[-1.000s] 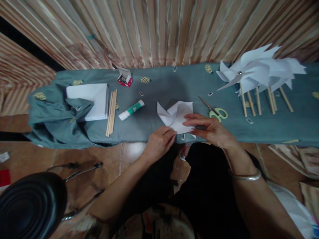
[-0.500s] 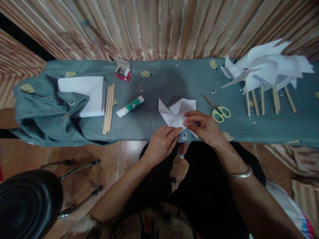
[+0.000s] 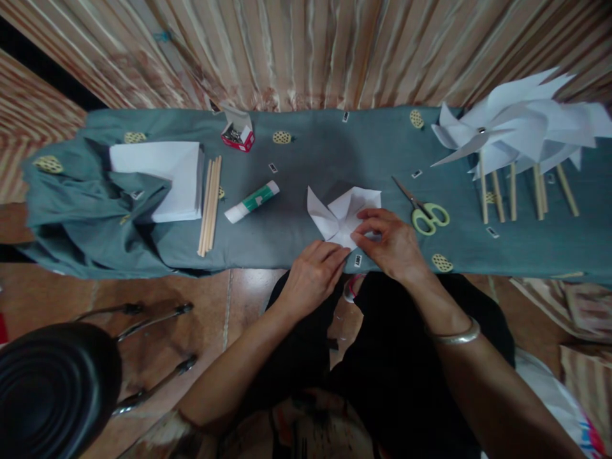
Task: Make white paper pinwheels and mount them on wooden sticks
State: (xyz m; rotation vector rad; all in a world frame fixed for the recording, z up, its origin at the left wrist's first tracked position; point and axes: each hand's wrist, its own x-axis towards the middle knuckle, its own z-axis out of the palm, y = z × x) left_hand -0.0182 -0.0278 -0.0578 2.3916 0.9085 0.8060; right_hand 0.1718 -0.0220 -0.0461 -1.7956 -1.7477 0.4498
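A white paper pinwheel (image 3: pixel 338 223) lies near the front edge of the cloth-covered table, one blade standing up at its left. My left hand (image 3: pixel 313 274) presses its fingertips on the pinwheel's near edge, fingers held together. At the pinwheel's right side, my right hand (image 3: pixel 389 245) pinches a paper blade between thumb and fingers. The paper under the right fingers is partly hidden. Just right of that hand lie green-handled scissors (image 3: pixel 425 213), and a glue stick (image 3: pixel 253 201) rests to the left of the pinwheel.
Several wooden sticks (image 3: pixel 209 207) lie beside a stack of white paper (image 3: pixel 184 175), partly under bunched cloth. A small open red box (image 3: pixel 239 134) holds metal pins. Finished pinwheels (image 3: pixel 516 121) on sticks are piled at far right. A black stool (image 3: pixel 57 389) stands at lower left.
The right hand has drawn in the lower right blade, whose point no longer shows below the hand. The left hand keeps its place on the paper. The view has shifted slightly.
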